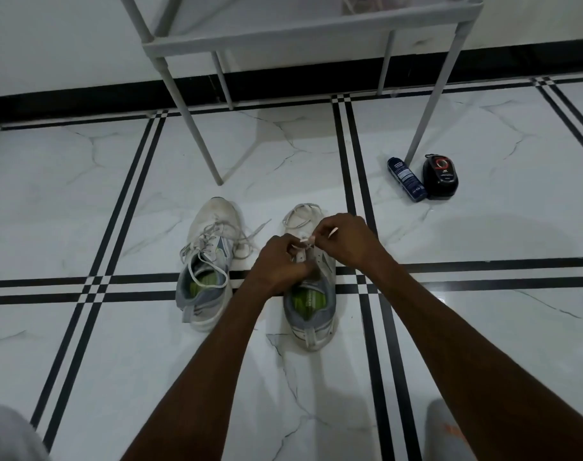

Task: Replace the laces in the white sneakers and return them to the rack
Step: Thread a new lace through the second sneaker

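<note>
My bare forearms are reaching out over the glossy marble floor (483, 227). My left hand (278, 266) and right hand (345, 236) are both pinching the flat white lace (303, 216) over the right sneaker (311, 311). The left sneaker (208, 261) is sitting just beside it, loosely laced, below the grey tubular rack (303, 34).

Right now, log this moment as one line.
both hands pinch lace over right sneaker | left sneaker laced, loose | both on floor
</note>
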{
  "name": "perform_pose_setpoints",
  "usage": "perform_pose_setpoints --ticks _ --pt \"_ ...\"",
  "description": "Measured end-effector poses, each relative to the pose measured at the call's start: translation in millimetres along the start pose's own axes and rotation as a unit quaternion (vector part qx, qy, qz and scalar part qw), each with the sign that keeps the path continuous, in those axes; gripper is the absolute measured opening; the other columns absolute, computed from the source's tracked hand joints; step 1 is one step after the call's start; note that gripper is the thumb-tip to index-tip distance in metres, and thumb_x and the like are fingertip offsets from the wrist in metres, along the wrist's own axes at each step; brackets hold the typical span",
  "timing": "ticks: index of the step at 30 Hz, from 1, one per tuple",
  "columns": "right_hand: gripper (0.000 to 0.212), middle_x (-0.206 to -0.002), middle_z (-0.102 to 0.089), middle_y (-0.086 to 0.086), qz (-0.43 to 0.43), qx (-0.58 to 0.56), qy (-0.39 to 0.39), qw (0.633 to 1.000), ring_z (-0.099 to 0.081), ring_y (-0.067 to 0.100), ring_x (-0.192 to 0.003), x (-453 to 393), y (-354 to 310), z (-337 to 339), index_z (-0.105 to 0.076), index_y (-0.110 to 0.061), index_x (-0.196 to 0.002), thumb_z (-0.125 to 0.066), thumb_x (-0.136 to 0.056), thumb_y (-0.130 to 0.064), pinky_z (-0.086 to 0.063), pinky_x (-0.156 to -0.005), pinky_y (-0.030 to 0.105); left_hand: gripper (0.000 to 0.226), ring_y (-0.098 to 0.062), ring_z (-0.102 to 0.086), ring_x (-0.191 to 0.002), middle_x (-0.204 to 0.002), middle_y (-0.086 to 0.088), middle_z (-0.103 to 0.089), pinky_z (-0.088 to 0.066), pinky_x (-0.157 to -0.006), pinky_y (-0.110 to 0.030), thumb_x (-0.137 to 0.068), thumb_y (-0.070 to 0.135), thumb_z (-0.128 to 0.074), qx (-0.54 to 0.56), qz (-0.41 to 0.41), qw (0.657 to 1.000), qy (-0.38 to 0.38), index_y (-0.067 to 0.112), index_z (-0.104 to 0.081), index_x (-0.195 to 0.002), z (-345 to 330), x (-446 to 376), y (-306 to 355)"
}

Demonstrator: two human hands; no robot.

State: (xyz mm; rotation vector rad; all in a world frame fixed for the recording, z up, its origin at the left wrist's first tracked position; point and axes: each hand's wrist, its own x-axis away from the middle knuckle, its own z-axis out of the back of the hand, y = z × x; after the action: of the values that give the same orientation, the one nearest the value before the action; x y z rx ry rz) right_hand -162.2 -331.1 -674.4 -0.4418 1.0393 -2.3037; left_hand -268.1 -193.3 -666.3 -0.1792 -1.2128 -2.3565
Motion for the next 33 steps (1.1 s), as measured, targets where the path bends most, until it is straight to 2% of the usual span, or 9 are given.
perform_pose_setpoints --ticks 3,8,12,16,19,22,27,30,33 --pt "0.007 -0.091 -0.057 0.006 0.029 0.025 0.013 0.999 -0.056 0.016 -0.09 -4 5 -16 -0.078 -0.011 -0.083 -0.078 -0.082 -0.019 -0.044 -0.072 0.026 0.046 -0.01 -0.058 -0.076 -0.095 0.001 -0.063 -0.046 -0.066 -0.015 -0.07 0.031 -0.085 0.001 -0.029 0.999 0.026 0.014 -0.062 -0.106 -6 3 -15" --pt "0.003 -0.093 -0.068 0.01 0.024 0.04 -0.009 0.999 -0.062 0.016 -0.086 -6 9 -23 -0.076 -0.018 -0.08 -0.074 -0.081 -0.02 -0.047 -0.076 0.026 0.016 -0.002 -0.069 -0.069 -0.076 0.006 -0.073 -0.062 -0.071 -0.031 -0.085 0.028 -0.079 0.093 -0.013 0.985 0.143 0.014 -0.075 -0.09 -12 6 -35" --pt "0.008 -0.087 -0.073 0.003 -0.008 0.003 -0.01 1.0 -0.065 0.011 -0.079 1 7 -20 -0.078 -0.011 -0.085 -0.071 -0.083 -0.014 -0.05 -0.072 0.022 0.012 -0.026 -0.074 -0.081 -0.079 -0.005 -0.076 -0.062 -0.064 -0.055 -0.09 0.028 -0.074 0.239 0.051 0.962 0.123 0.018 -0.081 -0.089 -15 10 -32" --pt "0.01 -0.083 -0.074 -0.002 -0.021 -0.025 -0.023 0.999 -0.063 0.003 -0.069 4 8 -18 -0.079 -0.012 -0.086 -0.069 -0.084 -0.013 -0.044 -0.062 0.011 0.013 -0.024 -0.073 -0.094 -0.092 -0.001 -0.077 -0.063 -0.074 -0.054 -0.091 0.025 -0.071 0.29 0.077 0.947 0.116 0.021 -0.081 -0.1 -18 10 -31" --pt "0.009 -0.082 -0.075 0.0 -0.02 -0.021 -0.027 0.999 -0.066 0.007 -0.072 1 11 -19 -0.079 -0.014 -0.085 -0.071 -0.081 -0.014 -0.05 -0.066 0.018 0.015 -0.021 -0.073 -0.094 -0.095 0.001 -0.078 -0.062 -0.081 -0.053 -0.091 0.022 -0.07 0.301 0.088 0.943 0.113 0.021 -0.08 -0.101 -18 9 -31" --pt "0.008 -0.076 -0.074 0.001 -0.02 -0.03 -0.024 0.999 -0.067 0.011 -0.067 1 11 -21 -0.08 -0.014 -0.081 -0.071 -0.08 -0.014 -0.053 -0.065 0.027 0.015 -0.024 -0.073 -0.096 -0.095 0.0 -0.078 -0.063 -0.077 -0.051 -0.093 0.021 -0.069 0.308 0.093 0.941 0.107 0.022 -0.08 -0.103 -19 9 -30" --pt "0.007 -0.062 -0.063 -0.009 0.01 -0.024 -0.022 0.999 -0.055 0.0 -0.055 1 9 -23 -0.078 -0.013 -0.075 -0.073 -0.08 -0.012 -0.039 -0.055 0.01 0.015 -0.02 -0.073 -0.095 -0.095 0.003 -0.078 -0.061 -0.08 -0.055 -0.092 0.024 -0.068 0.293 0.09 0.946 0.107 0.027 -0.08 -0.101 -20 7 -31" --pt "0.009 -0.063 -0.064 -0.011 -0.005 -0.04 0.0 0.999 -0.056 -0.002 -0.055 3 10 -27 -0.078 -0.015 -0.076 -0.072 -0.082 -0.015 -0.038 -0.055 0.01 0.014 -0.015 -0.073 -0.092 -0.093 0.006 -0.077 -0.062 -0.083 -0.05 -0.093 0.03 -0.067 0.275 0.073 0.954 0.099 0.029 -0.08 -0.099 -20 8 -28" --pt "0.008 -0.071 -0.069 -0.007 -0.057 -0.071 0.01 0.996 -0.057 -0.002 -0.061 4 13 -32 -0.079 -0.014 -0.078 -0.076 -0.084 -0.02 -0.041 -0.061 0.013 0.029 -0.019 -0.073 -0.092 -0.093 0.002 -0.077 -0.062 -0.082 -0.048 -0.097 0.048 -0.058 0.31 0.118 0.941 0.072 0.028 -0.079 -0.094 -17 10 -23"
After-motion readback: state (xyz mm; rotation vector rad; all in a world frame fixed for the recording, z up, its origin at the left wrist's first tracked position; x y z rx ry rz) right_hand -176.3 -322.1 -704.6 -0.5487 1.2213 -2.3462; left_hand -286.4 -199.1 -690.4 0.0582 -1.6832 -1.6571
